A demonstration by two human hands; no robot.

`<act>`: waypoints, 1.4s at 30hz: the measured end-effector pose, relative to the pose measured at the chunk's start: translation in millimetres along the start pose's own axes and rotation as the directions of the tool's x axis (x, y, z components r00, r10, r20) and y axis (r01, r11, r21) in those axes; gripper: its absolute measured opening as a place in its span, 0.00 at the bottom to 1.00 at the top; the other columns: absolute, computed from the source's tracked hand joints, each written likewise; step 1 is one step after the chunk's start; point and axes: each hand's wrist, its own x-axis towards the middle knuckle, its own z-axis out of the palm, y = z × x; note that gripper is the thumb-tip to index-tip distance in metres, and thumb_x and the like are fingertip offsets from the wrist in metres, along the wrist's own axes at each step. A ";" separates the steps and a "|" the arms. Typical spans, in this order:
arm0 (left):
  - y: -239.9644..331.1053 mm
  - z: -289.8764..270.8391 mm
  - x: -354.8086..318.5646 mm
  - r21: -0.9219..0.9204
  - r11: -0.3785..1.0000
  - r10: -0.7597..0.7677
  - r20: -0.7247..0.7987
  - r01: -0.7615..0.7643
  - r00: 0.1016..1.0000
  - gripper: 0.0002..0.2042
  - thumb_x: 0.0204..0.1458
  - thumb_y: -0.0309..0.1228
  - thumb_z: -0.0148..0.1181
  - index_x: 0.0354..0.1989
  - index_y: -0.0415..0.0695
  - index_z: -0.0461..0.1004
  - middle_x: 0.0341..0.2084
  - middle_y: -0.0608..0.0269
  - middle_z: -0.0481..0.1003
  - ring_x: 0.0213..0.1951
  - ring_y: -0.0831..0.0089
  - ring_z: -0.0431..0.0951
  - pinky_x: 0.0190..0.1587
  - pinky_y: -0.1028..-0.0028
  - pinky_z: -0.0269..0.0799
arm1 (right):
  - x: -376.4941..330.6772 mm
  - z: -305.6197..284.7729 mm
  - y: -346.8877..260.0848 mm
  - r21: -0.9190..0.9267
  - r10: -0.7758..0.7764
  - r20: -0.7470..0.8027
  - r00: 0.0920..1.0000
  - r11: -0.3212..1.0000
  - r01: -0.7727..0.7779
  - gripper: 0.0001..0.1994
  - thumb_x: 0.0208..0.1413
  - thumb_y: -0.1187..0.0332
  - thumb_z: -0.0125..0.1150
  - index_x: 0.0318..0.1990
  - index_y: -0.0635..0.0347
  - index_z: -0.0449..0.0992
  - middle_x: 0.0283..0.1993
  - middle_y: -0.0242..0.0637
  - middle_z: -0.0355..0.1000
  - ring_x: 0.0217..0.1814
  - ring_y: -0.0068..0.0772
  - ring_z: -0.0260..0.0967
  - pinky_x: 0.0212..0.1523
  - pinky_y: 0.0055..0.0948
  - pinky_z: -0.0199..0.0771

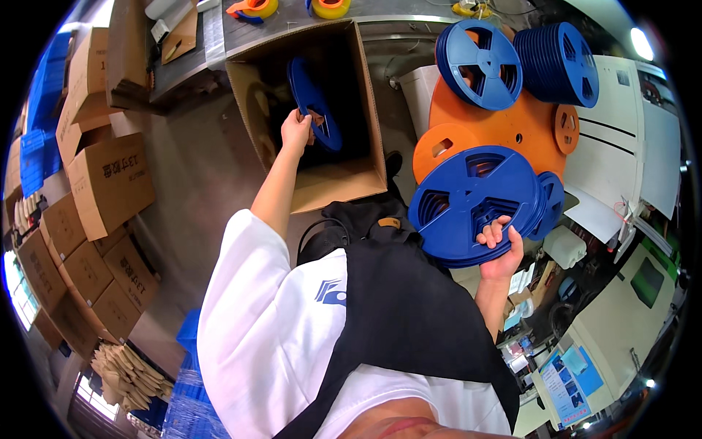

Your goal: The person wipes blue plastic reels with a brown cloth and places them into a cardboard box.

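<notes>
My left hand (296, 130) reaches into an open cardboard box (333, 192) and grips a blue plastic reel (308, 95) near its slotted middle. The reel stands tilted on edge inside the box, whose dark inside hides what else lies there. On my right, my right hand (502, 245) has its fingers curled over the near edge of a stack of large blue reels (475, 179). The stack leans in front of a round orange stand (512, 135); its underside is hidden.
More blue reels (556, 64) stand on the orange stand, another blue reel (479, 64) beside them. Tape dispensers (329, 7) lie on the grey bench (292, 22) at the far edge. Stacked cartons (113, 183) fill the left; white machines (607, 132) stand right.
</notes>
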 end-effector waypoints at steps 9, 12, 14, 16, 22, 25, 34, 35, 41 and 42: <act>-29.5 19.0 29.4 0.041 0.998 -0.050 0.135 0.045 0.990 0.05 0.56 0.23 0.50 0.39 0.39 0.70 0.18 0.68 0.69 0.15 0.77 0.67 0.15 0.75 0.62 | -3.2 5.3 6.8 -0.046 -0.032 -0.026 0.999 0.998 0.031 0.11 0.53 0.66 0.50 0.41 0.61 0.68 0.22 0.29 0.56 0.23 0.22 0.55 0.31 0.27 0.63; -55.2 13.3 29.1 -0.042 0.999 -0.025 0.106 0.030 0.994 0.07 0.55 0.23 0.50 0.42 0.40 0.69 0.23 0.66 0.72 0.20 0.76 0.71 0.18 0.76 0.64 | -5.6 8.8 6.4 -0.021 -0.072 0.028 0.997 0.997 0.073 0.11 0.53 0.65 0.50 0.40 0.61 0.67 0.20 0.29 0.55 0.20 0.22 0.54 0.27 0.25 0.62; -46.0 14.7 10.5 -0.117 0.993 -0.013 0.051 0.019 0.999 0.08 0.55 0.23 0.50 0.43 0.40 0.69 0.26 0.64 0.73 0.24 0.75 0.73 0.19 0.77 0.65 | -9.8 8.1 4.0 0.015 -0.115 0.057 0.992 0.993 0.115 0.11 0.53 0.64 0.51 0.39 0.61 0.65 0.20 0.29 0.55 0.19 0.21 0.53 0.26 0.24 0.61; 0.3 13.8 -34.3 0.071 0.997 -0.049 0.185 0.036 0.982 0.11 0.55 0.24 0.51 0.47 0.40 0.69 0.34 0.61 0.75 0.31 0.74 0.76 0.23 0.78 0.68 | -9.8 4.2 -3.0 0.129 -0.158 0.229 0.961 0.983 0.131 0.13 0.53 0.62 0.53 0.38 0.61 0.62 0.19 0.28 0.54 0.17 0.20 0.52 0.22 0.22 0.57; 18.6 0.1 -94.4 0.272 0.753 0.495 0.365 -0.599 0.788 0.22 0.50 0.24 0.57 0.56 0.45 0.66 0.43 0.60 0.74 0.38 0.74 0.77 0.33 0.79 0.72 | -4.8 1.4 -14.8 0.327 -0.199 0.429 0.881 0.943 0.054 0.15 0.54 0.58 0.58 0.34 0.57 0.60 0.15 0.24 0.51 0.13 0.16 0.50 0.17 0.19 0.52; 73.3 14.0 -151.2 0.142 0.655 0.574 0.544 -0.742 0.612 0.25 0.46 0.22 0.61 0.55 0.51 0.68 0.56 0.60 0.65 0.40 0.73 0.77 0.35 0.78 0.74 | -1.4 3.7 -10.6 0.441 -0.240 0.490 0.838 0.898 0.000 0.15 0.55 0.60 0.58 0.32 0.56 0.59 0.14 0.23 0.52 0.11 0.14 0.51 0.15 0.17 0.52; 109.7 28.5 -183.2 0.188 -0.299 0.433 0.900 -0.935 0.042 0.20 0.41 0.27 0.58 0.47 0.52 0.71 0.53 0.69 0.68 0.35 0.74 0.72 0.31 0.78 0.72 | -1.7 31.1 -11.2 0.424 -0.233 0.598 0.767 0.904 -0.056 0.15 0.56 0.60 0.58 0.32 0.57 0.59 0.15 0.24 0.54 0.11 0.14 0.53 0.15 0.17 0.53; 108.9 27.7 -183.3 0.189 -0.308 0.431 0.902 -0.932 0.041 0.20 0.40 0.27 0.57 0.46 0.52 0.71 0.52 0.68 0.68 0.34 0.74 0.71 0.31 0.78 0.72 | -0.9 32.8 -10.6 0.421 -0.227 0.608 0.760 0.905 -0.066 0.15 0.56 0.60 0.57 0.33 0.57 0.59 0.15 0.25 0.54 0.12 0.14 0.53 0.15 0.16 0.53; 108.3 26.3 -186.9 0.149 -0.318 0.423 0.906 -0.936 0.000 0.17 0.40 0.29 0.58 0.42 0.50 0.70 0.50 0.68 0.69 0.33 0.74 0.71 0.29 0.78 0.71 | -1.4 36.8 -10.7 0.415 -0.212 0.623 0.753 0.906 -0.088 0.14 0.56 0.61 0.57 0.33 0.58 0.59 0.15 0.25 0.54 0.13 0.15 0.54 0.15 0.17 0.55; 106.1 25.1 -188.6 0.164 -0.307 0.434 0.901 -0.937 0.015 0.16 0.40 0.29 0.58 0.41 0.50 0.69 0.48 0.68 0.69 0.32 0.75 0.71 0.28 0.78 0.70 | -1.0 38.0 -10.6 0.416 -0.204 0.625 0.753 0.904 -0.100 0.14 0.56 0.61 0.57 0.33 0.58 0.59 0.15 0.25 0.54 0.13 0.16 0.54 0.15 0.17 0.55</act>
